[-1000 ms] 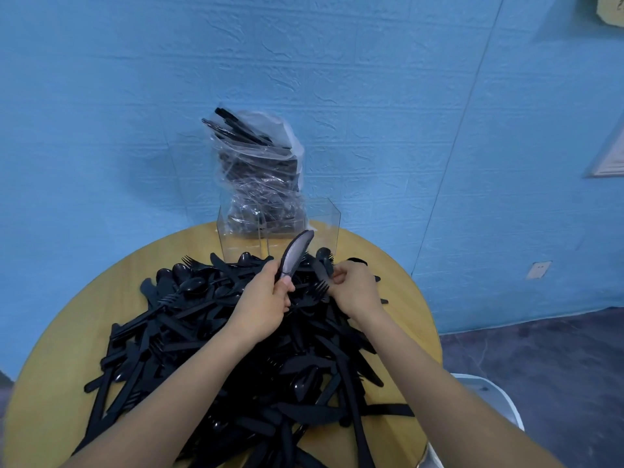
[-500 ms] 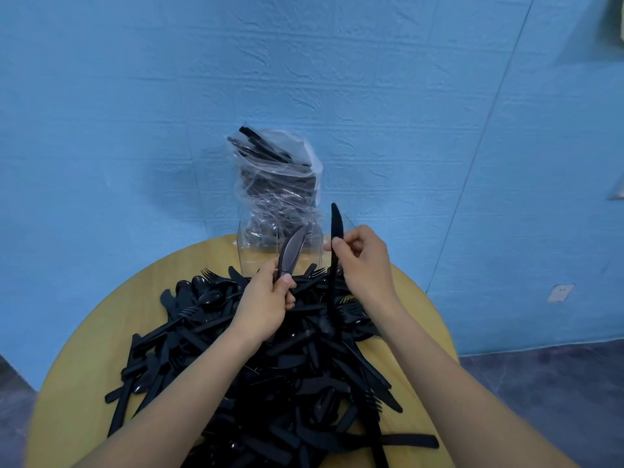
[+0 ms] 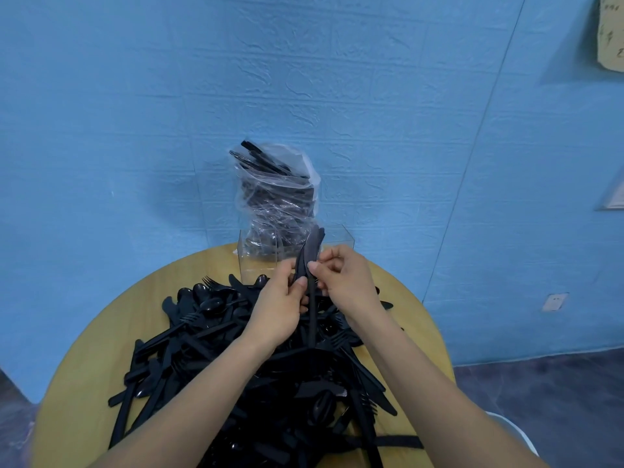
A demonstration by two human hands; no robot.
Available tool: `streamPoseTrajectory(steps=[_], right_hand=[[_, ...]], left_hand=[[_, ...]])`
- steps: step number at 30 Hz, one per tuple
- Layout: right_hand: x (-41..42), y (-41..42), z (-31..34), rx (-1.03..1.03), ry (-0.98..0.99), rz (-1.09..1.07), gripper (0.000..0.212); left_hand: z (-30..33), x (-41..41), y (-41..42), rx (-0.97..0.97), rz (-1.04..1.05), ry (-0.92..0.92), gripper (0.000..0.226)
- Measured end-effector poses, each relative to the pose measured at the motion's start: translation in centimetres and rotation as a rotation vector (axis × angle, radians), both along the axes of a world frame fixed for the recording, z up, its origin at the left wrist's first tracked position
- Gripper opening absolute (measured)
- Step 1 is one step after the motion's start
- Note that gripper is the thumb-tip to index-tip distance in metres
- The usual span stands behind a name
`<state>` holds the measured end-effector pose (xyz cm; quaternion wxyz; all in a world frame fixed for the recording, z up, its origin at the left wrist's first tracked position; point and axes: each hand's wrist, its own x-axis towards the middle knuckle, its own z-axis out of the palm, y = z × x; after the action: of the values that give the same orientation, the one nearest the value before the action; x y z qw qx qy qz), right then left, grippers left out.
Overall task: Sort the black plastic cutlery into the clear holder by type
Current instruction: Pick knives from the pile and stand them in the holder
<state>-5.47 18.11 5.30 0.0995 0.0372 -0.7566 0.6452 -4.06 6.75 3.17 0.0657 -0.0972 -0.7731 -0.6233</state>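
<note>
Head view: left hand (image 3: pixel 278 307) and right hand (image 3: pixel 344 285) meet above the pile, fingers (image 3: pixel 319 266) of both curled and pinching a couple of black knives (image 3: pixel 310 253) held together, blades up, handles running down between the palms toward the heap. Looks like two knives being aligned into one bundle, though exact count is hard to tell where they overlap. Judging by look, these are thin moulded plastic: very light, fairly stiff along the length but likely to flex or snap if bent hard, smooth and a bit slippery, so they would slide against each other in a loose pinch. Best hold is probably mid-handle, just below the blade, squeezing the flat faces together; fork tines in the pile could snag. Just behind the hands stands the clear holder (image 3: pixel 341 239), a see-through divided box at the far edge; the compartment behind the knives looks empty, and the left part has a crinkled clear bag of cutlery (image 3: pixel 275 194) standing in or right behind it, cannot tell which. Rest of the unsorted cutlery pile (image 3: pixel 236 359), forks, spoons and knives tangled, covers most of the middle of the round wooden surface (image 3: pixel 101 373). Room: textured blue wall (image 3: pixel 135 113) close behind, a paper note (image 3: pixel 611 32) top right, a white wall socket (image 3: pixel 553 302) low on the right, dark floor (image 3: pixel 540 390), and a white rim of some bin or seat (image 3: pixel 513 434) beside the surface at lower right.
</note>
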Motion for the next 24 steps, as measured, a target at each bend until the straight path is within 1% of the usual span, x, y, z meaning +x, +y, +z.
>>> streamPoseTrajectory(steps=[2, 4, 7, 10, 14, 16, 18, 21, 24], right_hand=[[0.0, 0.0, -0.1, -0.003, -0.019, -0.046, 0.015], [0.1, -0.1, 0.0, -0.084, -0.046, -0.043, 0.013], [0.5, -0.1, 0.3, -0.201, -0.067, -0.026, 0.011], [0.8, 0.0, 0.5, -0.251, -0.064, -0.011, 0.014], [0.8, 0.2, 0.7, -0.241, -0.078, 0.055, 0.028], [0.8, 0.2, 0.9, -0.229, -0.084, 0.097, 0.03], [0.8, 0.3, 1.2, -0.223, -0.077, 0.118, 0.029], [0.8, 0.1, 1.3, -0.19, -0.066, 0.134, 0.027], [0.3, 0.1, 1.8, -0.155, -0.05, 0.14, 0.018]], left_hand=[[0.1, 0.2, 0.2, -0.021, -0.005, 0.031, 0.023], [0.2, 0.3, 0.4, -0.008, -0.011, 0.047, 0.023], [0.5, 0.6, 0.7, 0.094, -0.07, -0.019, 0.027], [0.7, 0.9, 0.7, 0.111, -0.111, -0.036, 0.028], [0.5, 1.2, 0.5, 0.049, -0.095, 0.017, 0.029], [0.4, 1.2, 0.3, 0.017, -0.084, 0.049, 0.029], [0.4, 1.2, 0.0, -0.045, -0.087, 0.092, 0.028], [0.2, 1.1, -0.2, -0.196, -0.114, 0.159, 0.028], [0.0, 0.6, -0.9, -0.226, -0.131, 0.164, 0.023]])
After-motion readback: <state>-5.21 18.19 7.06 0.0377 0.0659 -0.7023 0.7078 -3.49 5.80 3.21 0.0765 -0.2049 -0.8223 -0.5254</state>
